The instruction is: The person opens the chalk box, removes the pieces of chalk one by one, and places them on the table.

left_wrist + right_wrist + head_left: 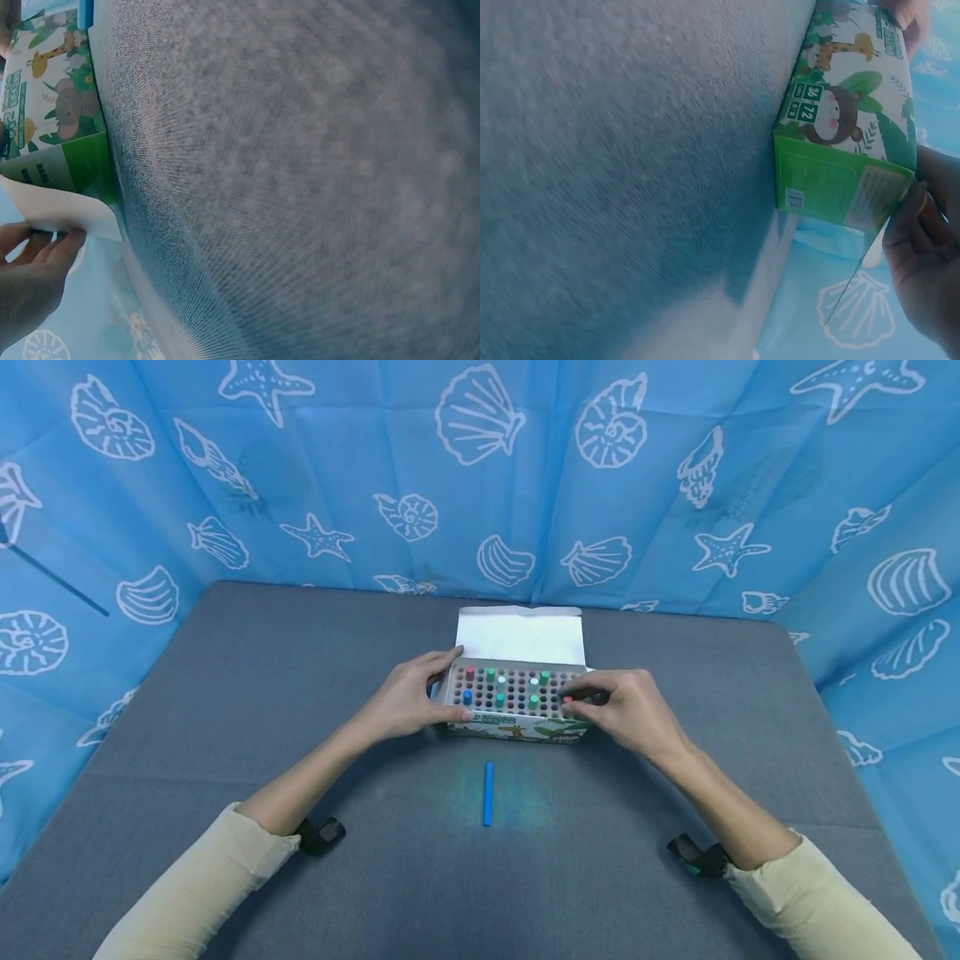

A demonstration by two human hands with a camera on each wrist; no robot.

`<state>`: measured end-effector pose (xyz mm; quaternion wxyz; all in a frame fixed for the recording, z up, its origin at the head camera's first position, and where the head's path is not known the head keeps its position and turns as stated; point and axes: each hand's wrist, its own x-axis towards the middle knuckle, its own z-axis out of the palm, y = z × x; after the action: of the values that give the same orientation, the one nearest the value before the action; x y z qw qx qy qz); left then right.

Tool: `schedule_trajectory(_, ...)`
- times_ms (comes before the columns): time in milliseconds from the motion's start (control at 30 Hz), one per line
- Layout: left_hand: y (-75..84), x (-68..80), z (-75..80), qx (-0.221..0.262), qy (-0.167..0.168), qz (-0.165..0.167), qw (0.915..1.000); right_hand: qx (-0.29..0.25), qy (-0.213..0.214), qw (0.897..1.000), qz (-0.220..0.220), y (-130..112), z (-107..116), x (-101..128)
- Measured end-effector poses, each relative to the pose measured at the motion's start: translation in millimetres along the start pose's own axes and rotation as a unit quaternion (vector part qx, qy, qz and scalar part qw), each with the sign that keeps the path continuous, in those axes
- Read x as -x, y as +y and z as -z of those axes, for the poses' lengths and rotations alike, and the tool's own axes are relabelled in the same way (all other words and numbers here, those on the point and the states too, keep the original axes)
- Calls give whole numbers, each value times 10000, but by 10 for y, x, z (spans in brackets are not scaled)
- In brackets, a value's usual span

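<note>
A printed cardboard box (517, 729) stands at the middle of the table, its white lid flap (521, 639) raised at the back. Inside, a grey tray with rows of round holes bears several coloured sticks, among them a blue stick (467, 697) and green ones. My left hand (405, 697) holds the box's left end, thumb along the front edge and fingers toward the back. In the left wrist view its fingers touch a white side flap (64, 210). Over the tray's right end, my right hand (626, 706) pinches a red-ended stick (567, 699) between thumb and fingers.
A loose blue stick (488, 793) lies on the grey tabletop (405, 877) in front of the box. Behind and beside the table hangs a blue curtain (330, 468) with white seashells. Each wrist wears a black strap (321, 836).
</note>
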<state>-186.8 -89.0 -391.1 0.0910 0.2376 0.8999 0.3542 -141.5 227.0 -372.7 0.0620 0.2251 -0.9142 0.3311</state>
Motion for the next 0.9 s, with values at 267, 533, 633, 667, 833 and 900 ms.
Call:
schedule_trajectory(267, 4, -5, 0, 59, -7, 8, 10000, -56, 710, 9973, 157, 35, -117, 53)
schedule_trajectory(533, 15, 0, 1, 63, -2, -19, 10000, -563, 1286, 9893, 395, 63, -169, 66)
schedule_trajectory(633, 14, 4, -2, 52, -5, -15, 10000, -674, 1340, 9884, 234, 56, -167, 65)
schedule_trajectory(667, 14, 4, -3, 55, -11, -11, 10000, -685, 1341, 9885, 137, 53, -166, 67)
schedule_trajectory(833, 10, 1, -4, 119, -17, -22, 9999, -1013, 1244, 9856, -543, 45, -150, 77)
schedule_trajectory(900, 9, 0, -4, 144, -14, -21, 9999, -1169, 1223, 9826, -769, 40, -137, 75)
